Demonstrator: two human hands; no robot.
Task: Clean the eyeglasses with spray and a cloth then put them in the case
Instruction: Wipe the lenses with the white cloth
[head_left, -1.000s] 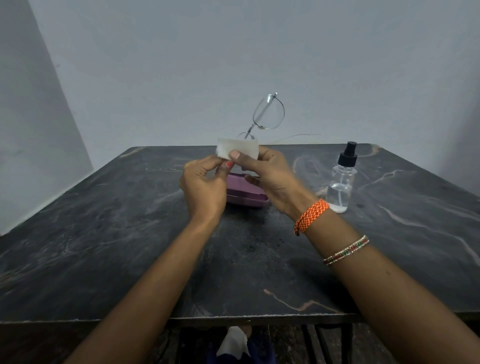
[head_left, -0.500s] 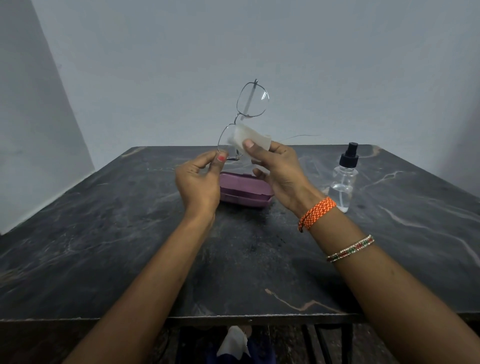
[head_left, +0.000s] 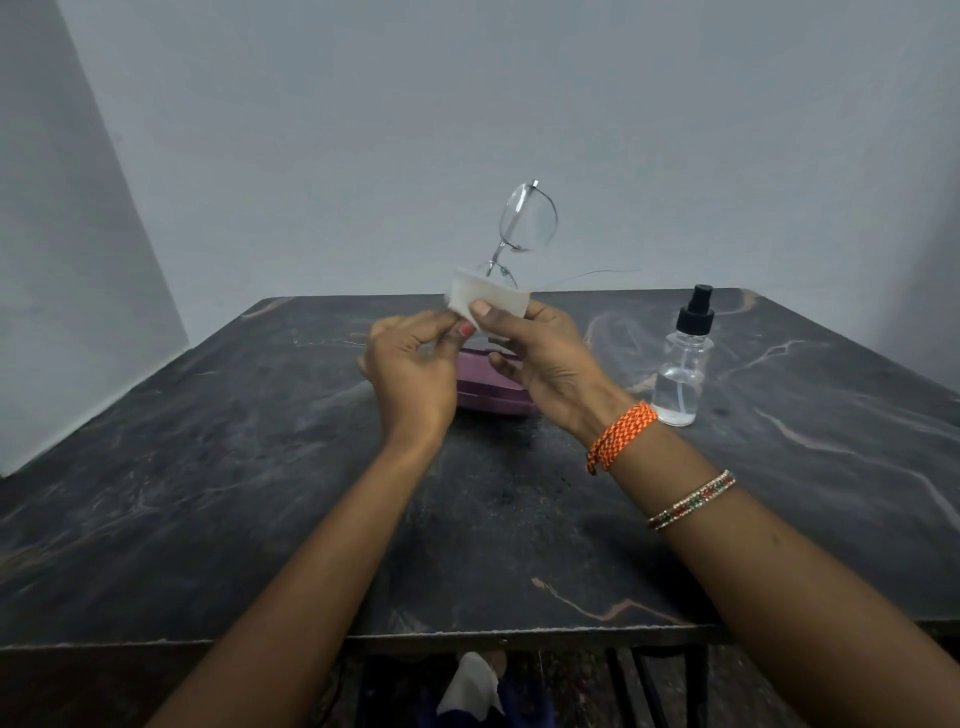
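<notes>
While both hands meet above the middle of the tabletop (head_left: 218, 467), the eyeglasses (head_left: 524, 223) stand on end in the air between them, one lens high against the grey wall (head_left: 467, 104) and the other lens wrapped in a folded white cloth (head_left: 488, 299). The right hand (head_left: 545, 364) pinches the cloth around that lower lens, thumb on the near face and fingers curled behind it. The left hand (head_left: 410, 374) has its fingers curled in, thumb and fingertips closing on the lower edge of the glasses just beside the cloth; the exact spot it grips is hidden by the fingers. A thin temple arm runs out to the right from behind the cloth.

Below the hands, a purple case (head_left: 493, 395) lies flat on the tabletop, toward the far edge, partly covered by both hands; whether its lid is up or down I cannot tell. A clear spray bottle (head_left: 680, 374) with a black pump top stands upright to the right of the case, apart from it, with a little liquid in its bottom. An orange braided band (head_left: 618, 431) sits on the right wrist and a beaded bracelet (head_left: 691, 501) farther up that forearm.
</notes>
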